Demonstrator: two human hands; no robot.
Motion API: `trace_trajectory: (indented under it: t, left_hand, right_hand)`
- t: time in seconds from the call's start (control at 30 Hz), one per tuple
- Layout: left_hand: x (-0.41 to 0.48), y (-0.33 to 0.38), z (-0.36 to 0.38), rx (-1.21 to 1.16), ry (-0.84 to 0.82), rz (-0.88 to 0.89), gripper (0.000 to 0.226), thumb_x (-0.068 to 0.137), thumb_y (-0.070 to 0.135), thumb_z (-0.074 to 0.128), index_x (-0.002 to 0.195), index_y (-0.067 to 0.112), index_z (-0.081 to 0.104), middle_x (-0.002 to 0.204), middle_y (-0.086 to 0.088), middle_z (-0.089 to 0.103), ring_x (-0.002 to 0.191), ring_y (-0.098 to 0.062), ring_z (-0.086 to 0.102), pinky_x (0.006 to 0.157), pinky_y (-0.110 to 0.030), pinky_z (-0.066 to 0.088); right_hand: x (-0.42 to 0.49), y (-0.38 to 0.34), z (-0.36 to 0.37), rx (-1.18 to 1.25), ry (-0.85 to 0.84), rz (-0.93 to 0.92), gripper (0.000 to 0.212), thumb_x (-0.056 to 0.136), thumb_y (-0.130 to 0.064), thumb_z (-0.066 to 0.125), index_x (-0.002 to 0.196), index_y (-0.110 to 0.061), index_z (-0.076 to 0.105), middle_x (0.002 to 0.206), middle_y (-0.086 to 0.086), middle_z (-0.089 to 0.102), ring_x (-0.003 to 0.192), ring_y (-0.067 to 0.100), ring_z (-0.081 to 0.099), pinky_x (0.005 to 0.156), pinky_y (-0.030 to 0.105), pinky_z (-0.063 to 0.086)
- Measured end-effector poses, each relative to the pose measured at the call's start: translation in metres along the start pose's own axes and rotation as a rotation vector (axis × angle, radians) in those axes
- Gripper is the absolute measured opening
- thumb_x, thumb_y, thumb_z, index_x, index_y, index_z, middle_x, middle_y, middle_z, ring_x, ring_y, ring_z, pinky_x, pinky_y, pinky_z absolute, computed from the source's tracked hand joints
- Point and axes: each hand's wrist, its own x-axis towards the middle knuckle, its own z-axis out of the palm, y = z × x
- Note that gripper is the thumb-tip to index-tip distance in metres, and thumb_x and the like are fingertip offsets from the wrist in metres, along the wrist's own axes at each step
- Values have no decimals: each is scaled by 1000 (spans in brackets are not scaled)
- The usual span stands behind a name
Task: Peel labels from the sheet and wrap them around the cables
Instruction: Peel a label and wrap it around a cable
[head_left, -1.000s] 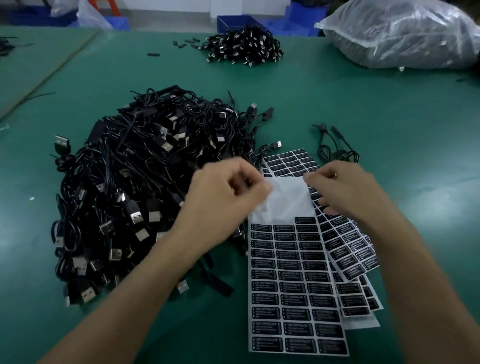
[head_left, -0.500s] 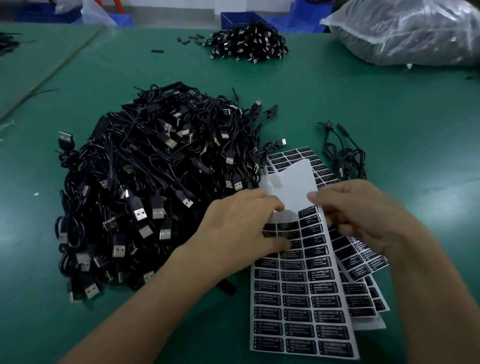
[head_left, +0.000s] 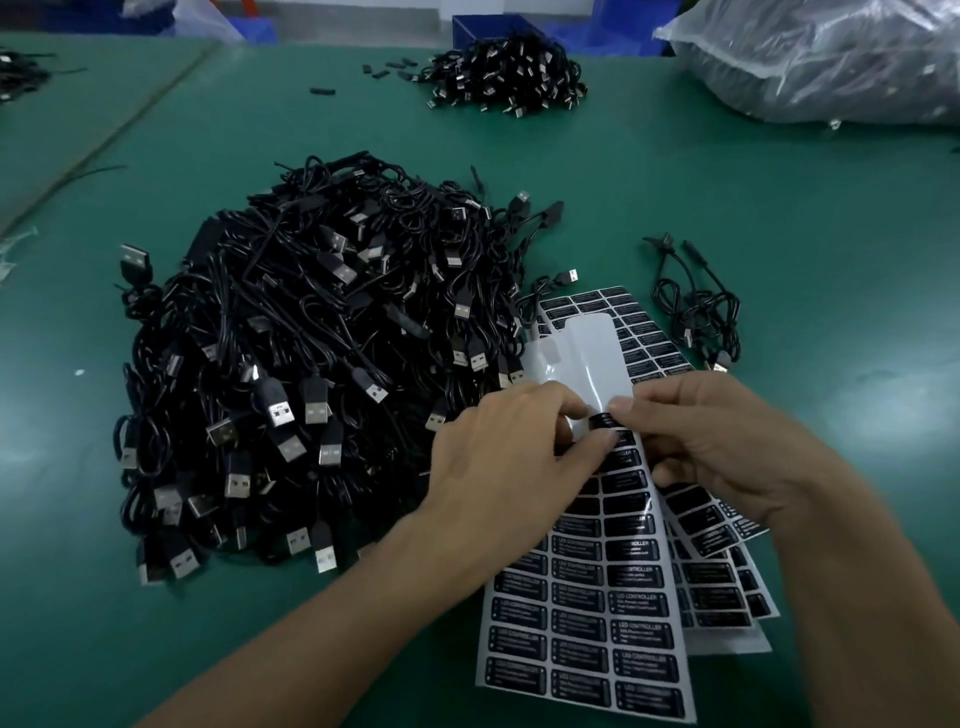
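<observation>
A white label sheet (head_left: 587, 639) printed with rows of black labels lies on top of a fanned stack of sheets; its upper part is bare white backing. My left hand (head_left: 509, 467) presses down on the sheet, fingers pinching it at the edge of the printed rows. My right hand (head_left: 727, 447) pinches a black label (head_left: 605, 420) at the top row between thumb and forefinger. A big heap of black USB cables (head_left: 311, 374) lies just left of the sheet.
A small bundle of cables (head_left: 691, 306) lies right of the sheets. A second cable pile (head_left: 509, 78) sits at the far edge of the green table (head_left: 779, 218), near a large clear plastic bag (head_left: 831, 57) and blue bins (head_left: 488, 26).
Both hands have come down from the bare top of the sheet to the first row of labels. The right hand now pinches a label there.
</observation>
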Motion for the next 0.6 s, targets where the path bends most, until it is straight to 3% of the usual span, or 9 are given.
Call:
trace_trajectory:
  t: [0.13, 0.3, 0.43, 0.6]
  left_hand:
    - [2, 0, 2, -44, 16, -66, 32, 88, 68, 56, 104, 41, 64, 78, 25, 63, 81, 2, 61, 63, -19, 40]
    - [3, 1, 3, -37, 3, -101, 30, 88, 66, 58, 102, 39, 64, 72, 26, 63, 82, -1, 63, 68, -27, 46]
    - [2, 1, 3, -36, -5, -105, 28, 89, 63, 60, 103, 39, 64, 77, 23, 66, 83, -4, 65, 71, -30, 50]
    - [2, 2, 2, -26, -28, -118, 23, 89, 63, 59, 96, 41, 58, 78, 23, 67, 82, -4, 65, 73, -32, 52]
  right_hand:
    - [1, 2, 2, 28, 7, 2, 17, 76, -25, 73, 72, -10, 78, 66, 3, 61, 48, 5, 51, 42, 16, 45]
    - [0, 2, 3, 59, 15, 16, 36, 93, -11, 65, 58, -13, 73, 48, -5, 54, 35, 3, 40, 32, 13, 34]
    - [1, 2, 5, 69, 5, 19, 31, 92, -8, 65, 62, -12, 74, 48, -6, 47, 35, 3, 31, 29, 12, 28]
    - [3, 5, 6, 65, 22, 16, 24, 93, -4, 64, 71, -10, 72, 54, -3, 49, 38, 3, 32, 29, 13, 28]
